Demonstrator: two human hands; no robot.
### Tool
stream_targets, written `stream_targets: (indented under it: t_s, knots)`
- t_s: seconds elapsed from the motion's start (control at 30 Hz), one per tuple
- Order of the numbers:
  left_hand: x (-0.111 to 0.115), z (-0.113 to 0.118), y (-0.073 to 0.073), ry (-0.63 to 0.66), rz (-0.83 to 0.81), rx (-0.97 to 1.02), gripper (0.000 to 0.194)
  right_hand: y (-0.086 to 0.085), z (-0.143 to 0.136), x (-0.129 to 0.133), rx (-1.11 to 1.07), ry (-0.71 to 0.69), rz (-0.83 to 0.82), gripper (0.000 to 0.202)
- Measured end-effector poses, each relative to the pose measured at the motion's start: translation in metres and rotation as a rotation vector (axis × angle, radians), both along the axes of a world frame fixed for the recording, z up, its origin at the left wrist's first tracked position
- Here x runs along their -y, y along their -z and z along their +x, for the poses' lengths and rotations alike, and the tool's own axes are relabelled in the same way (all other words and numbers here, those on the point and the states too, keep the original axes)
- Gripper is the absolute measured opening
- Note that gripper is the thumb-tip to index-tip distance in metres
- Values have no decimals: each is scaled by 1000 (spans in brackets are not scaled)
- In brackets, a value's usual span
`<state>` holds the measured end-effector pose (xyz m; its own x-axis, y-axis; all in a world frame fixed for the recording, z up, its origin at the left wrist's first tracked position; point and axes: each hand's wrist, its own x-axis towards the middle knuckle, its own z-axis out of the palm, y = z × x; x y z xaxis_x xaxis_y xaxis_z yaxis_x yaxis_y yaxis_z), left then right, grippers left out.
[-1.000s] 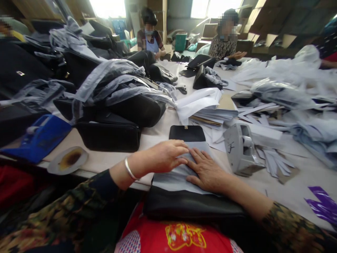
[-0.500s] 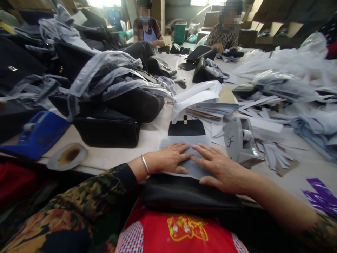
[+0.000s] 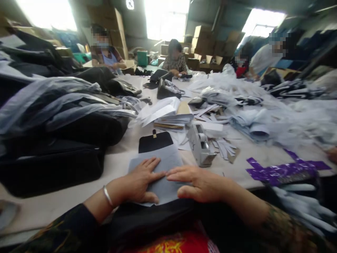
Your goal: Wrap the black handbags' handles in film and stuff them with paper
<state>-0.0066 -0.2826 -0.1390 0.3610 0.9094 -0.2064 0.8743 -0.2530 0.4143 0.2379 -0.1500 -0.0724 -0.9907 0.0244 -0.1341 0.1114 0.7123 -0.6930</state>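
Observation:
A black handbag lies in front of me, its flap (image 3: 158, 143) with a small gold clasp stretched out flat on the table. Over the bag spreads a thin pale-grey sheet (image 3: 171, 158); the dark bag body (image 3: 152, 219) hangs at the table's near edge. My left hand (image 3: 142, 179) rests flat on the sheet, fingers spread. My right hand (image 3: 196, 182) lies on the sheet's right side, fingers stretched towards the left hand and thumb apart. Neither hand grips anything.
Black bags with clear wrapping (image 3: 65, 140) pile up at the left. A paper stack (image 3: 172, 114), a grey tape dispenser (image 3: 198, 146) and paper strips stand beyond the sheet. Purple tape (image 3: 284, 168) lies at the right. Several people work across the table.
The view has turned right and up, so more of the room shows. Both hands stay spread on the sheet; the right hand's fingers now point more to the left.

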Motion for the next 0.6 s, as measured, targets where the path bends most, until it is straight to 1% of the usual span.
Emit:
stream_targets:
  t_s: [0.07, 0.1, 0.13, 0.17, 0.23, 0.27, 0.33, 0.4, 0.5, 0.57, 0.6]
  knots:
    - [0, 0, -2, -2, -10, -5, 103, 14, -6, -2, 6, 59, 187, 59]
    - [0, 0, -3, -1, -17, -3, 105, 20, -8, -3, 44, 59, 247, 65]
    - [1, 0, -5, 0, -24, 2, 107, 25, -9, -4, 70, 49, 277, 65]
    - [3, 0, -6, -2, -29, 11, 107, 28, -10, -6, 73, 43, 286, 62]
    - [5, 0, -8, -17, -24, 35, 108, 28, -12, -12, 11, 64, 269, 49]
    - [7, 0, -9, -27, -17, 50, 108, 26, -14, -16, -46, 98, 262, 43]
    - [9, -1, -11, -44, -9, 79, 107, 20, -21, -25, -163, 176, 255, 39]
    - [11, -2, -12, -57, -13, 105, 107, 13, -34, -37, -272, 244, 262, 35]
    - [13, -3, -13, -62, -23, 136, 107, -1, -64, -62, -425, 310, 304, 28]
    - [13, -4, -12, -56, -31, 147, 106, -12, -91, -86, -488, 360, 382, 27]
    - [13, -5, -11, -54, -32, 148, 105, -18, -106, -100, -482, 399, 438, 27]
